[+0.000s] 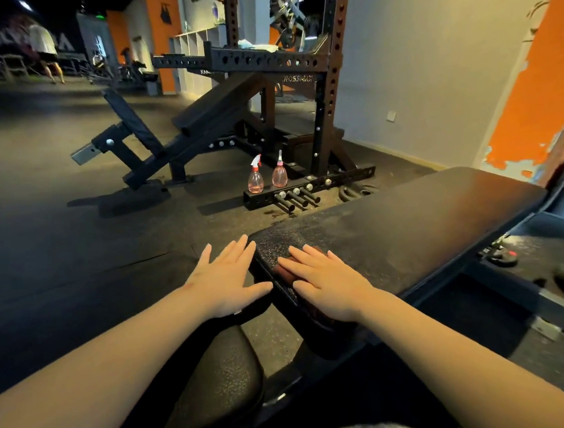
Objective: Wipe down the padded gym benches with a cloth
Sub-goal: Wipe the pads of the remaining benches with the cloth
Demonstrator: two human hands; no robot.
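At near end of the padded bench [410, 230], right hand [326, 278] lies flat on a reddish-brown cloth [286, 270], fingers [302, 256] straight and spread, pressing it to the vinyl, not curled round it; cloth mostly hidden under the palm, only its left edge shows; left hand [226, 279] also flat, fingers straight, thumb at the pad's end edge, holds nothing; whether its palm rests on anything, cannot tell. Cloth looks soft, light, limp; likely bunches if pushed from one edge, so flat palm pressure over its middle suits better than a pinch. Pad is textured vinyl, probably firm with some give, grippy when dry; surface farther along looks dusty, likely not yet wiped. Two pink spray bottles [255, 178] stand on the floor by the rack [323, 109]; second bench [212, 118] beyond.
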